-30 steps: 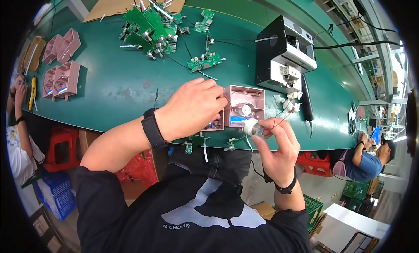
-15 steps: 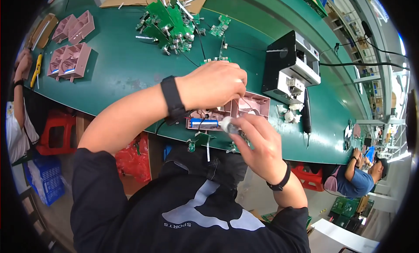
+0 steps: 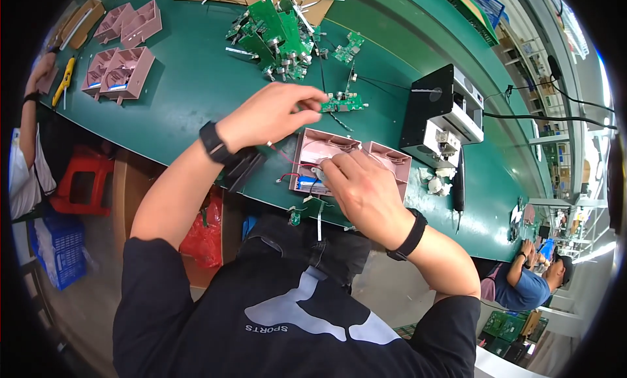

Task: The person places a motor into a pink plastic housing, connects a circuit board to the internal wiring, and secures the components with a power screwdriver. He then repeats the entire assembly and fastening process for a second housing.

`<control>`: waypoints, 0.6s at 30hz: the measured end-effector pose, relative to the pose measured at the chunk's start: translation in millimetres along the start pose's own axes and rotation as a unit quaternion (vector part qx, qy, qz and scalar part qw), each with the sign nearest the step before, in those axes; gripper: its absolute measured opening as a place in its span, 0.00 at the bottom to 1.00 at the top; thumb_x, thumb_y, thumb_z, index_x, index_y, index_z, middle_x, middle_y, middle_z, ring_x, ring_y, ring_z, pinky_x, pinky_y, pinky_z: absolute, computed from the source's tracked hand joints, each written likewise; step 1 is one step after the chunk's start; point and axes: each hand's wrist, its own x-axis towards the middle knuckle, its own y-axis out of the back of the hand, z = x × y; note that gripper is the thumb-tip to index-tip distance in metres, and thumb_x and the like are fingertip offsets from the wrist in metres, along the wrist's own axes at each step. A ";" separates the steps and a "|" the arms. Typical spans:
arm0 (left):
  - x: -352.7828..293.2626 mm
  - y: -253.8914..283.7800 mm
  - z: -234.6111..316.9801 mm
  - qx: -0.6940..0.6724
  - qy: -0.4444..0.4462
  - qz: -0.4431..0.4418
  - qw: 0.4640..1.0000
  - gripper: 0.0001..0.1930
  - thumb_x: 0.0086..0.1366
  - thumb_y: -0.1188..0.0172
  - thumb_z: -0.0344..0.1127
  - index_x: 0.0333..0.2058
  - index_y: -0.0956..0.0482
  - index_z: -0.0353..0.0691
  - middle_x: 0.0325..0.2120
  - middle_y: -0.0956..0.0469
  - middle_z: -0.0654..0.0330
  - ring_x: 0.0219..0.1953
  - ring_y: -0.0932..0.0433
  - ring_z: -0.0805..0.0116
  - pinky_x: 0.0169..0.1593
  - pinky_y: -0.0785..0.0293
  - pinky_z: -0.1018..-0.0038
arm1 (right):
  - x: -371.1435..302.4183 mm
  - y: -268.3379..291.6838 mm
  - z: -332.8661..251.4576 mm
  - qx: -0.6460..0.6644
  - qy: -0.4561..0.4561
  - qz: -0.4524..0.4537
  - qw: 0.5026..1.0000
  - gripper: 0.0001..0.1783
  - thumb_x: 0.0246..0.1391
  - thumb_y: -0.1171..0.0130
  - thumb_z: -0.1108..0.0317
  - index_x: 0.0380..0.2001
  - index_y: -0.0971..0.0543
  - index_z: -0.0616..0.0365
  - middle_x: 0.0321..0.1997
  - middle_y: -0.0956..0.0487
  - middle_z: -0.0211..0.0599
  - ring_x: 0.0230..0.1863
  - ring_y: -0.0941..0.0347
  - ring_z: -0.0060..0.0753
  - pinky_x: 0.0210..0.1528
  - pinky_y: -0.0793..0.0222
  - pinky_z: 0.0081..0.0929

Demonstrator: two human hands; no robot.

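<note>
A pink plastic case lies in front of me with its two halves side by side. In its left half sits a blue cylindrical battery, with thin red and black wires beside it. My right hand is bent down over that half, fingertips closed around something small and greyish, mostly hidden. My left hand hovers above and left of the case, thumb and fingers apart, nothing visible between them. Its fingertips are next to a green circuit board lying on the table.
A pile of green circuit boards lies at the back. More pink cases sit at the left by a yellow-handled tool. A black-and-white machine stands right, near a dark pen-shaped tool. Other people work at both sides.
My left hand has drawn back left, away from the case, and its fingers have parted. My right hand has moved left over the case's left half. The view has shifted slightly.
</note>
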 end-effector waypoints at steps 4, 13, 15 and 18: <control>-47.0 -13.3 10.0 0.087 -0.039 0.242 0.966 0.16 0.66 0.34 0.30 0.52 0.19 0.37 0.37 0.15 0.52 0.42 0.15 0.57 0.46 0.20 0.66 | 3.2 0.1 -1.5 -0.039 -0.031 -0.042 0.998 0.16 0.54 0.34 0.71 0.47 0.22 0.59 0.40 0.22 0.36 0.42 0.24 0.40 0.41 0.26 0.36; -151.5 -100.1 47.9 0.097 -0.073 0.264 0.957 0.20 0.57 0.25 0.31 0.48 0.18 0.38 0.39 0.17 0.55 0.40 0.17 0.54 0.40 0.21 0.65 | -11.1 22.0 -14.5 -0.014 -0.003 -0.044 0.999 0.23 0.49 0.39 0.74 0.51 0.23 0.63 0.47 0.22 0.38 0.43 0.24 0.39 0.42 0.25 0.34; -145.5 -116.1 48.7 0.071 -0.062 0.256 0.962 0.24 0.56 0.25 0.30 0.52 0.20 0.37 0.40 0.17 0.55 0.43 0.17 0.55 0.43 0.21 0.64 | -12.3 18.8 -18.7 -0.030 0.011 -0.054 0.998 0.25 0.48 0.41 0.75 0.53 0.24 0.65 0.49 0.23 0.39 0.44 0.24 0.39 0.43 0.25 0.34; -140.2 -127.1 46.9 0.071 -0.056 0.245 0.965 0.28 0.55 0.26 0.30 0.56 0.22 0.36 0.41 0.18 0.55 0.45 0.18 0.56 0.46 0.22 0.64 | -13.9 15.9 -21.1 -0.040 0.004 -0.068 0.997 0.26 0.48 0.41 0.75 0.54 0.24 0.66 0.50 0.22 0.39 0.45 0.25 0.39 0.44 0.24 0.35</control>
